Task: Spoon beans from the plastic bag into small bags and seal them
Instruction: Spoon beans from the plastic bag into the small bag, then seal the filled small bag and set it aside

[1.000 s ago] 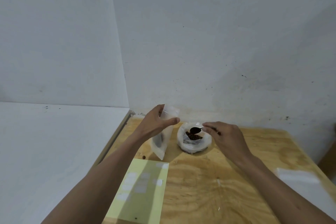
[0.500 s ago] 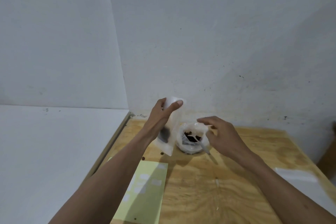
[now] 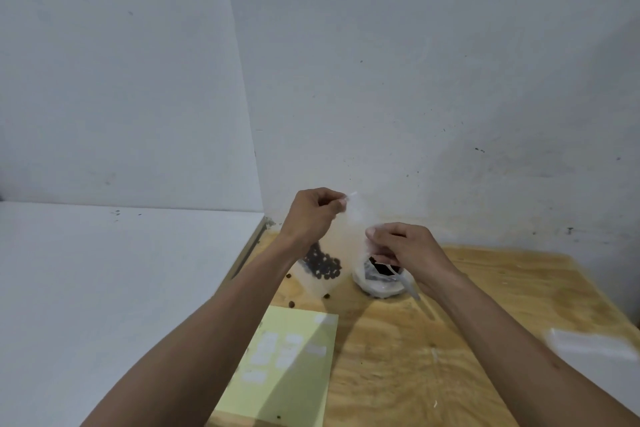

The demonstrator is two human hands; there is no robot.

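A small clear bag (image 3: 346,239) with dark beans (image 3: 322,263) pooled in its lower corner hangs tilted above the wooden table. My left hand (image 3: 311,218) pinches its top left corner. My right hand (image 3: 401,250) pinches the top right edge of the same bag. Behind and below my right hand sits the larger plastic bag of beans (image 3: 377,282), rolled open. A clear plastic spoon (image 3: 408,286) leans out of it toward the right, with no hand on it.
A pale yellow sheet of white labels (image 3: 287,360) lies at the table's near left. Flat clear bags (image 3: 588,345) lie at the right edge. A few loose beans (image 3: 291,304) are scattered on the plywood table (image 3: 485,288). White walls stand close behind and left.
My right hand let the spoon rest in the large bag and moved up to the small bag's top. My left hand lifted and tilted the small bag.
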